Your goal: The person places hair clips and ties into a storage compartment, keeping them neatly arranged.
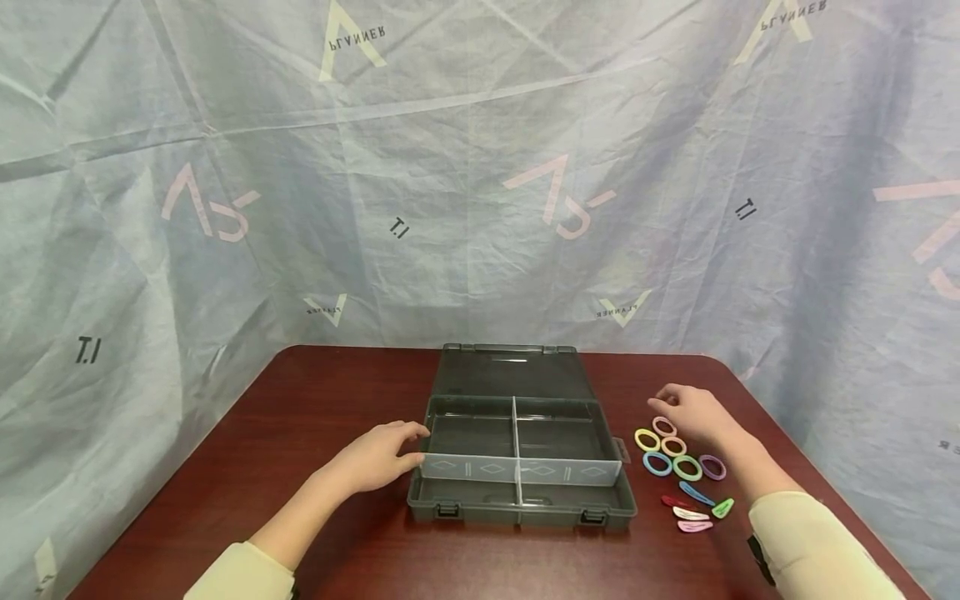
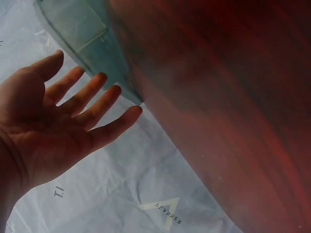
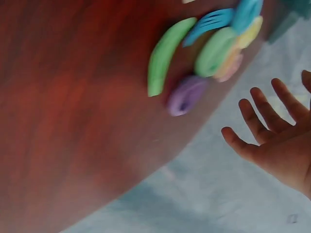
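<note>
A grey translucent organizer box lies on the table, its lid folded back. White dividers split its inside into compartments. My left hand is at the box's left wall, fingers spread and holding nothing; whether the fingertips touch it I cannot tell. Over the table to the right, my right hand hovers by several hair ties, its fingers loosely extended with nothing in them. These include a yellow hair tie, a blue hair tie and a purple hair tie. Nearer lie several snap hair clips, including a green clip.
The dark red wooden table carries everything. Behind and beside it hangs a grey printed cloth. A small latch tab juts from the box's right side, toward the hair ties.
</note>
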`<state>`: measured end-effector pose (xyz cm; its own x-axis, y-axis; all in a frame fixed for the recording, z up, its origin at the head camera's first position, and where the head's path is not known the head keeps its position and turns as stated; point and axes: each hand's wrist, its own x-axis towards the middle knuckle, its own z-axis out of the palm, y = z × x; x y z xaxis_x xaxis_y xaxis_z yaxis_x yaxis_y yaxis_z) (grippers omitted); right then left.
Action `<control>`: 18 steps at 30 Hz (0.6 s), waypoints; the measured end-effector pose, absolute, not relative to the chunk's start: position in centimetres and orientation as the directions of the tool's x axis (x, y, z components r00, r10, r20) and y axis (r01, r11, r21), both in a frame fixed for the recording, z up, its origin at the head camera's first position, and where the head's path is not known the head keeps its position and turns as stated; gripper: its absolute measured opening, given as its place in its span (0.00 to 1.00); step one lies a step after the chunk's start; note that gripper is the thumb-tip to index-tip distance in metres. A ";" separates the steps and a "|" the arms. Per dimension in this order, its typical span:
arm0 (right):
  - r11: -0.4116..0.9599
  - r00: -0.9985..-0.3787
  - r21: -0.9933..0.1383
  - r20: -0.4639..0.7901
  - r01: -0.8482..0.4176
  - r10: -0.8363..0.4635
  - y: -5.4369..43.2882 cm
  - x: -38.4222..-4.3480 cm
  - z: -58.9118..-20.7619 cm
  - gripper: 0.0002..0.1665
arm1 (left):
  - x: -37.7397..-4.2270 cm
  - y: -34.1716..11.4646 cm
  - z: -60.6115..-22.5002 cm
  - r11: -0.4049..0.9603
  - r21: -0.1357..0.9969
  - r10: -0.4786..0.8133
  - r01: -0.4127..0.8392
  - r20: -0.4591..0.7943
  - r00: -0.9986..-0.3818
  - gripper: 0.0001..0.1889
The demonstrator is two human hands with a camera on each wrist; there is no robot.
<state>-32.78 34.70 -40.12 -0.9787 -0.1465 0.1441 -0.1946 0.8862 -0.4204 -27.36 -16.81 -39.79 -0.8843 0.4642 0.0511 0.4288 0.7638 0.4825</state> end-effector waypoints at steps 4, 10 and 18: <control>0.904 -0.986 -0.400 0.132 -0.147 -0.102 36.9 -33.1 -41.9 0.19 | -27.1 -16.9 -40.1 0.743 0.489 0.471 0.458 0.104 -0.876 0.19; 0.918 -0.995 -0.388 0.092 -0.079 -0.046 38.3 -33.2 -43.1 0.14 | -27.1 -17.0 -40.5 0.726 0.521 0.439 0.449 0.151 -0.886 0.19; 0.908 -0.998 -0.418 0.052 0.004 0.029 38.6 -33.6 -43.5 0.15 | -27.0 -17.0 -41.1 0.720 0.558 0.398 0.412 0.153 -0.904 0.19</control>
